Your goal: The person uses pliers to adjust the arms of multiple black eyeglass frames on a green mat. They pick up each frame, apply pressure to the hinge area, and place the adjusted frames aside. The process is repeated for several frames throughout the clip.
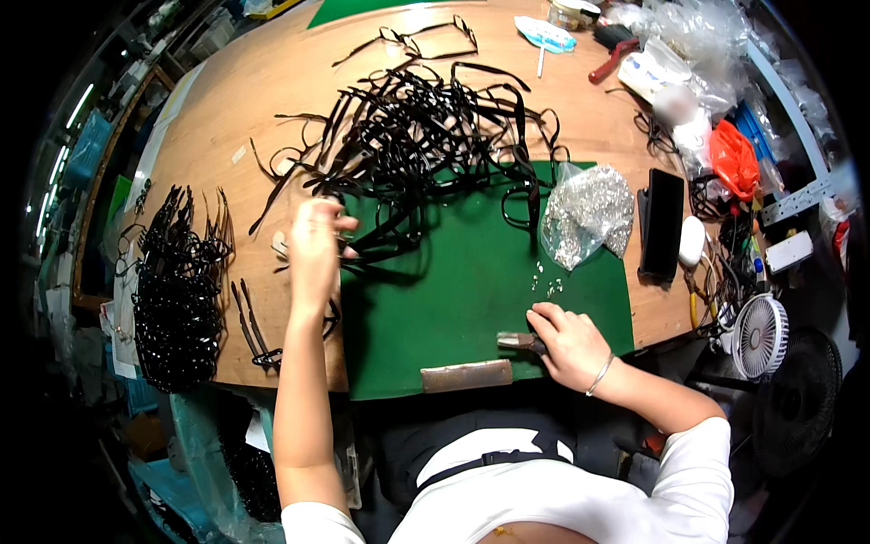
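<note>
Looks like frame-picking, the next move wanting gentle untangling: the left hand [317, 240] curls by the heaped black eyeglass frames [417, 127], gripping one or not I can't tell, while the right hand [571, 346] grasps pliers [519, 341] over the green mat [435, 304]

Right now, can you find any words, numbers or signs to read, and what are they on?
None that I can read.
Blue-and-white packet: any print is too small.
White packaging: too blurred.
Metal-tipped tool in the right hand: no lettering shows.
</note>
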Tool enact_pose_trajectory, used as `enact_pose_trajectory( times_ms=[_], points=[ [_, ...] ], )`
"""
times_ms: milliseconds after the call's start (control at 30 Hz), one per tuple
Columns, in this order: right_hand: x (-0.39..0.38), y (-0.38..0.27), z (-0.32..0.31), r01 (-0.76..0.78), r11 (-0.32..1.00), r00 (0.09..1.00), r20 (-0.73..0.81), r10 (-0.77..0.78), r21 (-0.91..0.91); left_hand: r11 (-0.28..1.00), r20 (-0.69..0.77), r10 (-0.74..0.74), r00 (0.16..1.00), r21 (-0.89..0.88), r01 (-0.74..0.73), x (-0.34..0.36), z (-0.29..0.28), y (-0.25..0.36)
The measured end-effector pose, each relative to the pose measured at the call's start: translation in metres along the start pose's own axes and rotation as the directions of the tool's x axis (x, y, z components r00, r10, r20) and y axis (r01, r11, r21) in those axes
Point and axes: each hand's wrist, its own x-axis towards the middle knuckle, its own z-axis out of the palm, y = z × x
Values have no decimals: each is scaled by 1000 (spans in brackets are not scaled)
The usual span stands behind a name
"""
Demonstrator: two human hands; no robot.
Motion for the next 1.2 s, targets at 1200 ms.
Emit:
enact_pose_trajectory(
  times_ms=[1200],
  points=[
    [23,36,17,-215,953,977,45,210,213,873,275,-16,961,-466,147,-194,48,29]
  ],
)
